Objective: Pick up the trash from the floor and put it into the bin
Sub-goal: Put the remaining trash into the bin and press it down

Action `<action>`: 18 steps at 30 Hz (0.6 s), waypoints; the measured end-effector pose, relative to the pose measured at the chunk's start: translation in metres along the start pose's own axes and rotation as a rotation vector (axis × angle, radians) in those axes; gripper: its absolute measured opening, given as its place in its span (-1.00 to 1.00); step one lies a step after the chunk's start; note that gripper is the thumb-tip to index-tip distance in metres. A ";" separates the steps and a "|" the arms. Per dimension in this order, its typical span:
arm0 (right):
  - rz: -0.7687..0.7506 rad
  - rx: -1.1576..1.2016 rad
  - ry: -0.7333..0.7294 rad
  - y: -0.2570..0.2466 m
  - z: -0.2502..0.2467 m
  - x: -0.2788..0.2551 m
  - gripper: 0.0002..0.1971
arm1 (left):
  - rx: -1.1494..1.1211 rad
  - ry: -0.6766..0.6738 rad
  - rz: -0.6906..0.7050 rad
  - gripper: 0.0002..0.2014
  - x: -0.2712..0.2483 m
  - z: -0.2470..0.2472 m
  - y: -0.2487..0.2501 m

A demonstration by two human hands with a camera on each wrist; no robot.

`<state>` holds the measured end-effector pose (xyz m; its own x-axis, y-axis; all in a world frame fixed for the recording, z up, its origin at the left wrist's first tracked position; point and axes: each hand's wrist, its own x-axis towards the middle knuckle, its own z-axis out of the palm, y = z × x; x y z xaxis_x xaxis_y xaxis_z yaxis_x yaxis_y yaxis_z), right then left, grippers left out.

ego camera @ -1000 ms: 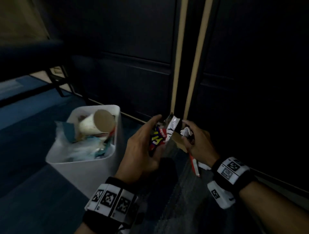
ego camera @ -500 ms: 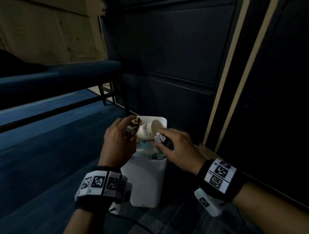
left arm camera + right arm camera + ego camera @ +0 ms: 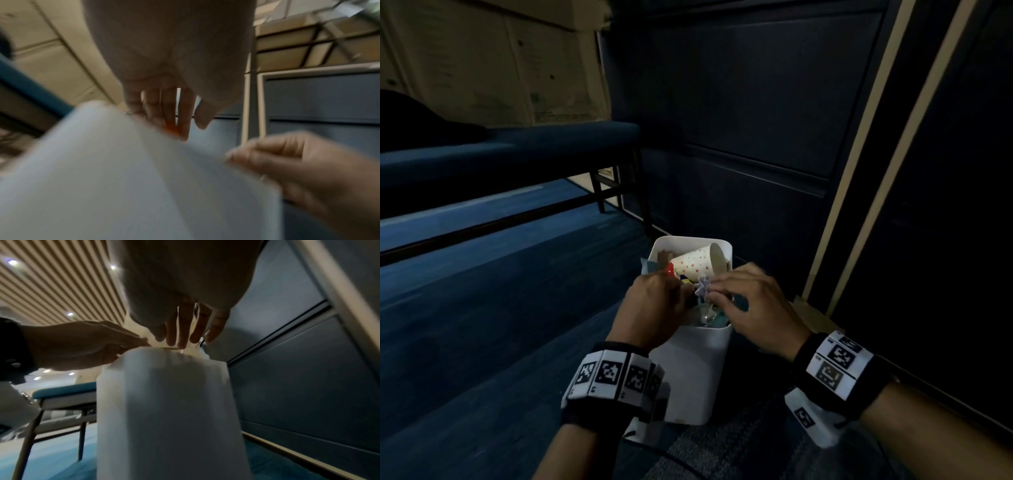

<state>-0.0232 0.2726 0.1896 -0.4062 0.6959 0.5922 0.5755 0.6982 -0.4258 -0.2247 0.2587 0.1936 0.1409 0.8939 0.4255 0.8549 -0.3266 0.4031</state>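
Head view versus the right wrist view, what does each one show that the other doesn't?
Only the head view looks into the bin: a dotted paper cup lying on the trash, and crumpled paper at the right hand's fingertips. Only the right wrist view shows the slatted ceiling with its lights. Both show the white bin, the left hand and the dark wall panels.

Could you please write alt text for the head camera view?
Two hands, left hand and right hand, hold crumpled wrappers over a full white bin on blue carpet; a polka-dot paper cup lies on its trash, a bench behind.
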 end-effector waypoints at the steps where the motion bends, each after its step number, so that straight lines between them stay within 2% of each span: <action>1: -0.001 0.015 0.035 0.002 -0.003 -0.002 -0.85 | -0.002 0.043 0.011 -0.63 0.001 -0.006 0.004; 5: 0.045 0.040 0.153 0.014 -0.022 -0.017 -0.86 | -0.033 0.200 0.098 -0.88 0.004 -0.025 0.037; 7: 0.080 0.031 0.179 0.024 -0.034 -0.031 -0.87 | -0.058 0.227 0.176 -0.92 0.005 -0.022 0.059; 10: 0.141 -0.012 0.168 0.045 -0.050 -0.059 -0.87 | -0.140 0.139 0.318 -0.90 0.003 0.001 0.094; 13: 0.202 -0.046 0.153 0.072 -0.061 -0.091 -0.90 | -0.149 -0.016 0.414 -0.92 0.000 0.043 0.120; 18: 0.328 -0.100 0.135 0.119 -0.077 -0.142 -0.94 | -0.264 -0.251 0.396 -0.90 -0.003 0.125 0.151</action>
<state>0.1573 0.2436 0.1074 -0.0952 0.8471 0.5228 0.7291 0.4169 -0.5427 -0.0336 0.2445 0.1523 0.5695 0.7220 0.3930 0.5619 -0.6908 0.4549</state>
